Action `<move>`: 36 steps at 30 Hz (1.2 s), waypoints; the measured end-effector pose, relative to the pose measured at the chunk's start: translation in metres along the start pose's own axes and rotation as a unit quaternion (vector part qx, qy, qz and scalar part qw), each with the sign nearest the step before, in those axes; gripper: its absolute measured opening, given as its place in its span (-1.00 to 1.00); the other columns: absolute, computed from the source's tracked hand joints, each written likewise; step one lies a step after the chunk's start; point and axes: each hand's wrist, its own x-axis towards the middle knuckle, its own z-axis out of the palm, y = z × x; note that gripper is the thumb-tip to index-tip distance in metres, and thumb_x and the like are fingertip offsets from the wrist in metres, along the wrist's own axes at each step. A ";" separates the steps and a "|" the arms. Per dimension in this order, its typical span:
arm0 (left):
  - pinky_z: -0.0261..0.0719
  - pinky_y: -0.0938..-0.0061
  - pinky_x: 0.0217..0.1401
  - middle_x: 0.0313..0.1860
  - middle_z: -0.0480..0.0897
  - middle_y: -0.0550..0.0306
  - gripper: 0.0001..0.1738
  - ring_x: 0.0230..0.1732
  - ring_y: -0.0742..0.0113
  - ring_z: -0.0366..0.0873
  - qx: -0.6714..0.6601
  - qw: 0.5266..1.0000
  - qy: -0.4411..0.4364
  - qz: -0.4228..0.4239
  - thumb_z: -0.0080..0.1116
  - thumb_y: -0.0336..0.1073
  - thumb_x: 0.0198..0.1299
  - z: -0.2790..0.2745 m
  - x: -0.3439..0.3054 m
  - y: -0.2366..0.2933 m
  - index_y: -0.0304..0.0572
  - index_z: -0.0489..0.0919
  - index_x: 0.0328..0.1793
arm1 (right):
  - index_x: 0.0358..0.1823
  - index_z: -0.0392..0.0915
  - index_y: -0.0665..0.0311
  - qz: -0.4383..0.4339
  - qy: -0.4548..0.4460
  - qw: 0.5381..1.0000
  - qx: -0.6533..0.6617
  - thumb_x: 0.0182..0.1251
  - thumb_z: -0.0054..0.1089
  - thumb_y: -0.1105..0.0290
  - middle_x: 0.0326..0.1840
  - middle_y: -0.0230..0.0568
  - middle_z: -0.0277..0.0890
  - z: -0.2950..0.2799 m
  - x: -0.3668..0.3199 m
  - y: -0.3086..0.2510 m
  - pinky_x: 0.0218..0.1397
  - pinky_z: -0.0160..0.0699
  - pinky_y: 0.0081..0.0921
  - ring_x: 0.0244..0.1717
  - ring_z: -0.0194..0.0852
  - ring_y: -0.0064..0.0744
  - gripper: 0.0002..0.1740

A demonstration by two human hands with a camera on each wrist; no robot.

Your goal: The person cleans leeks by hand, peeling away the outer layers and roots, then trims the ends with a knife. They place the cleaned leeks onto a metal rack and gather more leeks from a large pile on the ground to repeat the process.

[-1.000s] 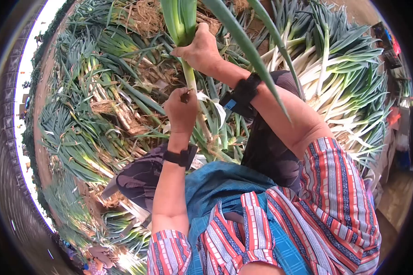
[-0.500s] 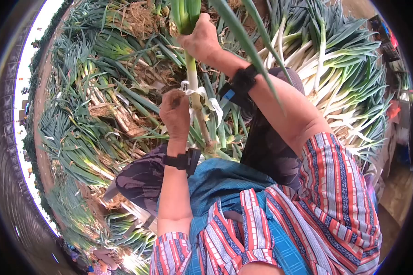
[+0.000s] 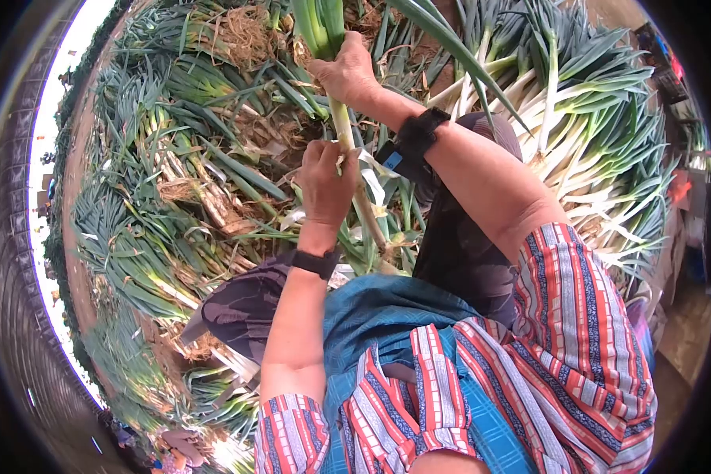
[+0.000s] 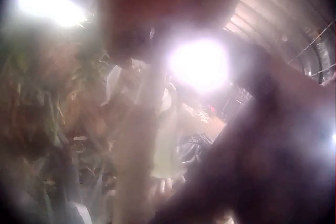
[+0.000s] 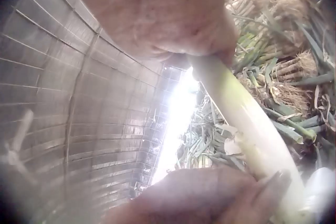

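A long, thick green onion (image 3: 343,126) slants in front of me, its leaves up and its root end down near my lap. My right hand (image 3: 349,75) grips it just below the leaves. Lower down, my left hand (image 3: 328,186) has its fingers curled at the pale shaft. Loose white skin (image 3: 375,180) hangs from the stalk beside that hand. The right wrist view shows the smooth white shaft (image 5: 252,121) running between both hands. Glare blurs the left wrist view, where the lower stalk (image 4: 137,166) drops below a dark hand.
Untrimmed green onions (image 3: 126,229) with dry leaves and roots cover the ground on the left. Cleaned white-stemmed onions (image 3: 584,150) lie in a heap on the right. A root clump (image 3: 241,39) sits at the top. My knees (image 3: 241,304) flank the stalk.
My left hand came away from the shaft to the left, then returned to it. White skin now hangs loose along the stalk. My right hand keeps its grip below the leaves.
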 end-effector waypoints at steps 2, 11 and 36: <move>0.49 0.41 -0.38 -0.46 0.55 0.03 -0.82 -0.48 0.19 0.53 -0.041 0.994 0.018 -0.099 0.32 -0.43 0.03 0.009 0.000 0.007 -0.32 0.53 -0.31 | -0.01 0.19 0.49 -0.016 -0.005 1.000 0.007 -0.05 0.37 0.40 -0.12 0.25 0.50 0.000 0.001 -0.003 0.05 0.49 -0.24 -0.04 0.54 0.06 -0.36; 0.54 0.42 -0.29 -0.33 0.60 0.02 -0.86 -0.41 0.18 0.58 -0.090 0.993 0.045 -0.062 0.17 -0.58 -0.02 0.007 -0.005 0.004 -0.33 0.50 -0.30 | -0.04 0.28 0.49 -0.055 0.055 0.997 -0.019 0.01 0.32 0.29 -0.30 0.04 0.52 0.001 0.009 0.003 -0.23 0.59 -0.29 -0.31 0.58 -0.19 -0.43; 0.37 0.50 -0.46 -0.54 0.50 0.18 -0.65 -0.47 0.48 0.45 -0.441 0.800 -0.032 -0.405 0.01 -0.12 0.39 -0.021 -0.031 0.010 -0.30 0.52 -0.25 | -0.05 0.21 0.30 0.185 -0.204 0.843 0.462 0.40 -0.06 0.31 -0.34 -0.10 0.36 -0.026 0.007 -0.018 -0.61 0.26 -0.57 -0.59 0.16 -0.52 -0.75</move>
